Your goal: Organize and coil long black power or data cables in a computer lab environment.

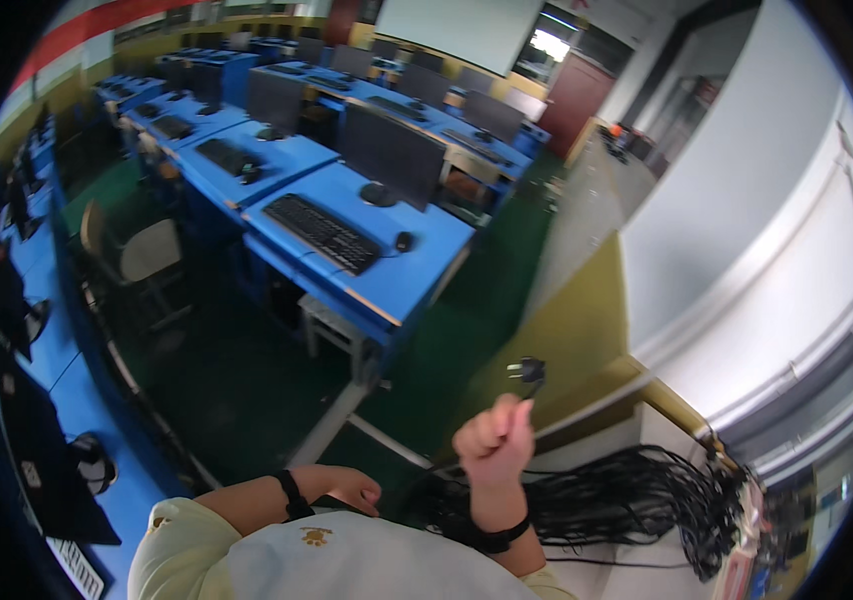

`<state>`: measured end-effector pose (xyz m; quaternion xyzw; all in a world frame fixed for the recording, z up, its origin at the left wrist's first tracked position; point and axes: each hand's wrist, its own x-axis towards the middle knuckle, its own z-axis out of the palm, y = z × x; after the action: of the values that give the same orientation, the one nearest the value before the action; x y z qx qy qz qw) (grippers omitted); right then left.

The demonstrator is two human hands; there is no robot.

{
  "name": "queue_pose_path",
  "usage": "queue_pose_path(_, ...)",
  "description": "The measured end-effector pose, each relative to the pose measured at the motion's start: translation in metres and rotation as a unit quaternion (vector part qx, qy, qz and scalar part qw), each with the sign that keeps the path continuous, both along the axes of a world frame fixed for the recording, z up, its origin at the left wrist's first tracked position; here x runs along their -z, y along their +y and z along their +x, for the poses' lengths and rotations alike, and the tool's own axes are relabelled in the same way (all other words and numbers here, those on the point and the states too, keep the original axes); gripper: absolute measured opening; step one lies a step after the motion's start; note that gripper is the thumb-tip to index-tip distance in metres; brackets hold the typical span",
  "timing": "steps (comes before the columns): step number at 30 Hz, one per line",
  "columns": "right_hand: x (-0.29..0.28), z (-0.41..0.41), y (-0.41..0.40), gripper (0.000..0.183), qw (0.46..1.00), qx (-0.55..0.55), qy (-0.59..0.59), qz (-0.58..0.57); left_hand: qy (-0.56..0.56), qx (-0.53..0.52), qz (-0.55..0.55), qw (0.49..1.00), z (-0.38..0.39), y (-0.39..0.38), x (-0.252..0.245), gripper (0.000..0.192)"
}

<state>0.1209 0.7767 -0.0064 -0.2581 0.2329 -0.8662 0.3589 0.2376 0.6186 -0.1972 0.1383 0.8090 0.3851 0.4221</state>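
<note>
My right hand (494,439), raised in front of me, is closed around a black cable just below its power plug (528,369); the plug's metal prongs point left. My left hand (355,491) lies close to my body with curled fingers, above a dark flat object (344,508) that is mostly hidden by my shirt; whether the hand grips it is unclear. A large bundle of black cables (621,499) spreads over a pale surface beside and behind my right wrist. Each of my wrists has a black band.
Ahead stands a blue desk (426,262) with a monitor (390,154), a black keyboard (321,231) and a mouse (404,241). A stool (333,322) is under its edge. A chair (149,251) stands left, near another row of blue desks with monitors (44,450). A low yellow wall (584,322) rises at right.
</note>
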Motion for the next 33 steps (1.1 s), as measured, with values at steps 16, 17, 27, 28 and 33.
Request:
queue_pose_path(16,-0.092,0.043,-0.257,0.041,0.946,-0.290,-0.066,-0.126,0.198,-0.243,0.243,0.918,0.071,-0.132,0.015,0.059)
queue_pose_path(17,-0.099,0.045,-0.273,0.041,0.946,-0.288,-0.067,-0.131,0.114,-0.214,0.279,0.929,0.070,-0.146,0.011,0.051)
queue_pose_path(27,-0.160,-0.123,-0.289,0.033,0.978,-0.110,0.074,-0.162,0.021,-0.509,0.021,0.860,0.186,-0.330,0.107,0.037)
queue_pose_path(28,-0.164,-0.156,-0.275,0.033,0.983,-0.073,0.076,-0.152,0.025,-0.568,0.012,0.823,0.199,-0.340,0.116,0.037)
queue_pose_path(33,-0.141,-0.282,-0.201,0.035,0.967,0.245,0.056,-0.039,0.073,-0.669,-0.179,0.717,0.254,-0.374,0.134,0.037)
